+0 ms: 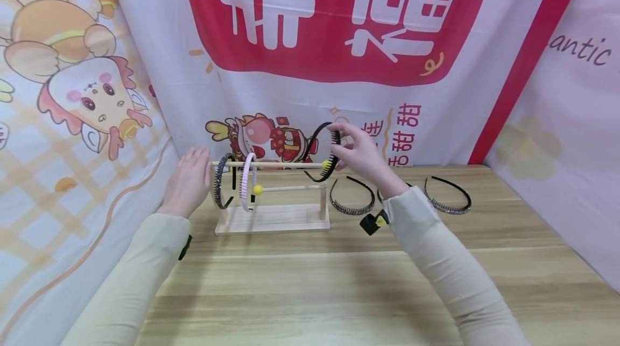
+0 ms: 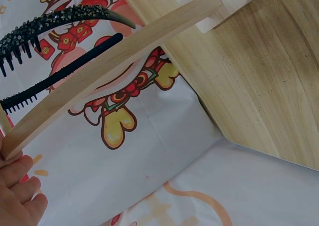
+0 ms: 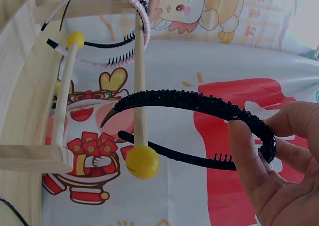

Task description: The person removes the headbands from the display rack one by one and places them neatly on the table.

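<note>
My right hand pinches a black beaded headband with inner teeth between thumb and fingers. The headband is at the yellow-balled end of the upper rod; whether the rod runs through its loop is unclear. My left hand holds the top of the left post of a wooden headband rack; its thumb is hidden in the left wrist view. Near that hand, a dark sparkly headband and a pale pink headband hang on the upper rod.
On the table right of the rack lie several toothed headbands, including a sparkly one and another farther right; my right forearm partly covers one between them. A lower rod with a yellow ball juts from the right post. Printed cloth hangs behind.
</note>
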Demonstrator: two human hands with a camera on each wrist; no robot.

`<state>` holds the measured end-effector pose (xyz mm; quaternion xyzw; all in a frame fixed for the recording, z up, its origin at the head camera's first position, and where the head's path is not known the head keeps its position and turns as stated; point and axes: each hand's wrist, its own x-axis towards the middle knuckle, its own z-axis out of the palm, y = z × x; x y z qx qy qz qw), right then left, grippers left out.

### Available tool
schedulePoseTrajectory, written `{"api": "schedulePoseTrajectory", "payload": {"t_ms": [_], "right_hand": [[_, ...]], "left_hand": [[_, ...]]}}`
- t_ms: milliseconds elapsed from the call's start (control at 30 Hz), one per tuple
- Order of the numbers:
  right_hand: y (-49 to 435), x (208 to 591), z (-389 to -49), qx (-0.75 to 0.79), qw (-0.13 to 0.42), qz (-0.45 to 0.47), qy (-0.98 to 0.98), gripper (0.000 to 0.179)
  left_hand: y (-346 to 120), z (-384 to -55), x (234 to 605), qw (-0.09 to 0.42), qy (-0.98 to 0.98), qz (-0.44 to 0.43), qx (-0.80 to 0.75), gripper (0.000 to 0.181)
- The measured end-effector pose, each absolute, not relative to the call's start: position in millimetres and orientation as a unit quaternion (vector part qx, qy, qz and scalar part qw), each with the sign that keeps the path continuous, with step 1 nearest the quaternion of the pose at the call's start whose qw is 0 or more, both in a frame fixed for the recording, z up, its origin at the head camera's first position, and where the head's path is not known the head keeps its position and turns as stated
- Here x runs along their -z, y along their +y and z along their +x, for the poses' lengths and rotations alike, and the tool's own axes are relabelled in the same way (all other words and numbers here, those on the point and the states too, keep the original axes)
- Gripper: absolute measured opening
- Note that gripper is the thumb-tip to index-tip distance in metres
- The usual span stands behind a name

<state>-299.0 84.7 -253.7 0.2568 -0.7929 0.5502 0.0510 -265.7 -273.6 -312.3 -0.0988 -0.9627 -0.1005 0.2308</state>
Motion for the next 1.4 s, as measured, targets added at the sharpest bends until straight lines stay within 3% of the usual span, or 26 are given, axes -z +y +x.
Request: {"api": "schedulePoseTrajectory", "payload": {"t_ms": [467, 700, 933, 1400], "right_hand": [[107.4, 254.5, -298.2, -0.550, 0.044, 0.225, -0.803, 0.044], [111.2, 240.7, -275.7, -0.533, 0.054, 0.222, -0.814, 0.043], [125.6, 266.2, -296.3, -0.533, 0.071, 0.219, -0.814, 0.044], [141.5, 286.2, -289.8, -0.517, 0.040, 0.202, -0.831, 0.046]], "left_hand": [[-271.2, -263.9, 310.5, 0.231, -0.963, -0.097, 0.100, 0.044], [-271.2, -265.0, 311.0, 0.235, -0.962, -0.097, 0.100, 0.044], [-271.7, -265.2, 311.2, 0.236, -0.961, -0.099, 0.104, 0.044], [-270.7, -263.4, 309.8, 0.226, -0.963, -0.100, 0.108, 0.045]]}}
